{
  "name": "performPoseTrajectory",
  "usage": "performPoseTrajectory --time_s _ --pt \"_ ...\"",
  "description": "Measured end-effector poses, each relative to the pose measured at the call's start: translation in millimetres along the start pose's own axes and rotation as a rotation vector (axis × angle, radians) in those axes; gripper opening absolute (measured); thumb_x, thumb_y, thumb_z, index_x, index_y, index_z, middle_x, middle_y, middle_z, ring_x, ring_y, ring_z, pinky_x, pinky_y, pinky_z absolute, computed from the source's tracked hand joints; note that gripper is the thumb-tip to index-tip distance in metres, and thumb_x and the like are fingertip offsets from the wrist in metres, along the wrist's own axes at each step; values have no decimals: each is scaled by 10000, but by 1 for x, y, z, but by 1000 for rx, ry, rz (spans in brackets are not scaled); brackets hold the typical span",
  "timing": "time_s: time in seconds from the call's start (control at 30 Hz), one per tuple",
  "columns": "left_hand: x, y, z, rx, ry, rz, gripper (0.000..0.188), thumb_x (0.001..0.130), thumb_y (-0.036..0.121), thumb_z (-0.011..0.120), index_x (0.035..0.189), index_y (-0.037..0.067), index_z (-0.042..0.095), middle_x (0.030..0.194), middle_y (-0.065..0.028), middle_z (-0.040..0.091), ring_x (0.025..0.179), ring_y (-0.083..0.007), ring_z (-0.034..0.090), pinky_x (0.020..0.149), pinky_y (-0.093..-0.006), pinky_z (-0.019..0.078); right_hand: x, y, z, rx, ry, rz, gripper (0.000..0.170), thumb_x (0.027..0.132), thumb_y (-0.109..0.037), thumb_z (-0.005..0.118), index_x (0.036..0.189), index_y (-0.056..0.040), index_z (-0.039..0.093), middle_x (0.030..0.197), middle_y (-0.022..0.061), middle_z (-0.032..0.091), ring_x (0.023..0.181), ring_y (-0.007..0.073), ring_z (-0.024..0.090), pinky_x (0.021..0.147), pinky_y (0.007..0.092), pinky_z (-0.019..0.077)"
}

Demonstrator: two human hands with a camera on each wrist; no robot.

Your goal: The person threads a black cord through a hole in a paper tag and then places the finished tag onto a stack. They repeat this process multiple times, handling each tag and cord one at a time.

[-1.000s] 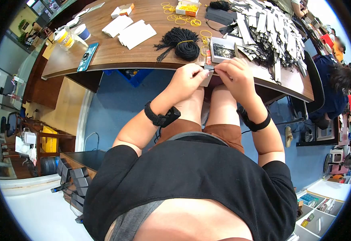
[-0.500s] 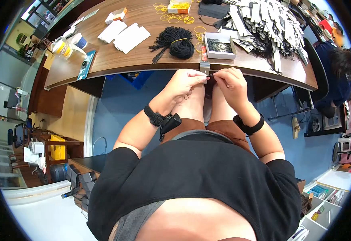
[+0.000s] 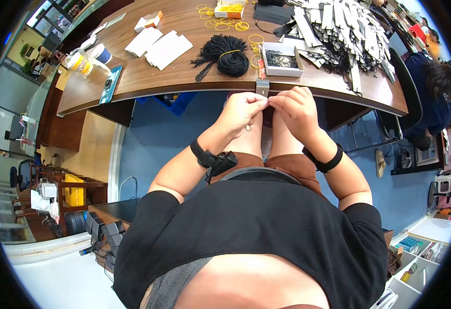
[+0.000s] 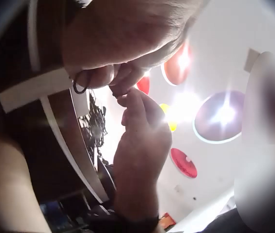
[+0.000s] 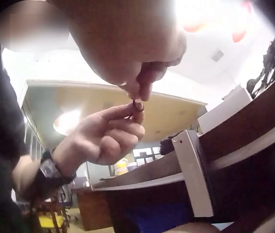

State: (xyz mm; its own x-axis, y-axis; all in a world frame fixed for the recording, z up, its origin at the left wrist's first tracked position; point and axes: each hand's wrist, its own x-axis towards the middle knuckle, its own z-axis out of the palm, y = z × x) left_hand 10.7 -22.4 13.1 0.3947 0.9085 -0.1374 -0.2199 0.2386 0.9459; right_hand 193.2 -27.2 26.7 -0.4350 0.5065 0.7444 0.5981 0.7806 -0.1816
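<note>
Both hands meet just in front of the table edge, fingertips close together. My left hand (image 3: 242, 114) pinches a thin black cord (image 5: 134, 104) between thumb and forefinger. A small loop of the cord (image 4: 80, 82) sticks out below the left fingers in the left wrist view. My right hand (image 3: 298, 109) pinches at the same cord with thumb and fingertips, which hide most of it. Just beyond the fingertips, a pale tag strip (image 5: 194, 174) with a small hole near one end juts over the table edge.
On the table (image 3: 148, 77) lie a bundle of black cords (image 3: 230, 56), an open white box (image 3: 282, 59) of small dark pieces, and a large heap of corded tags (image 3: 333, 41). White card stacks (image 3: 169, 49), yellow rubber bands (image 3: 228, 24) and a phone (image 3: 111, 85) lie farther off.
The hands have drawn back from the tag strip, which stays at the table edge. Fingertips have come closer together, and the black cord between them shows less than half a second ago.
</note>
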Motion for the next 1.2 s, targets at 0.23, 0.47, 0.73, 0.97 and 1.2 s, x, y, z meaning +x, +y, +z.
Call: performPoseTrajectory --time_s 0.23,0.47,0.73,0.97,1.2 --pt "0 -13 -8 294 27 249 157 796 84 664 898 -35 653 809 -41 607 758 -82 544 708 -232 451 1 2 7 466 -174 435 55 734 -77 668 785 -55 665 748 73 634 731 249 593 686 331 435" --pt "1 -26 -4 296 84 405 111 816 54 633 900 -18 623 814 4 603 698 -51 525 600 -201 447 9 -7 -1 133 -218 228 93 731 -102 671 788 -42 630 733 96 610 702 271 573 657 335 444" --pt "-13 -2 2 785 201 696 76 782 18 618 851 -5 638 734 -52 586 664 -84 555 594 -220 456 11 2 1 953 -445 844 166 868 -176 586 799 -26 601 705 8 579 613 122 509 570 233 406" --pt "-10 -11 -2 189 38 461 82 851 5 590 924 -30 608 844 -65 639 783 -106 604 711 -231 488 3 9 9 1648 -436 1146 201 896 -221 578 791 -53 611 648 -25 528 553 61 429 514 196 342" --pt "-9 -4 2 -17 17 306 88 848 46 609 919 -5 597 778 -32 611 614 -40 523 517 -167 406 -14 16 26 2002 -517 1257 276 903 -305 558 731 -90 577 569 -48 429 508 59 345 495 200 290"
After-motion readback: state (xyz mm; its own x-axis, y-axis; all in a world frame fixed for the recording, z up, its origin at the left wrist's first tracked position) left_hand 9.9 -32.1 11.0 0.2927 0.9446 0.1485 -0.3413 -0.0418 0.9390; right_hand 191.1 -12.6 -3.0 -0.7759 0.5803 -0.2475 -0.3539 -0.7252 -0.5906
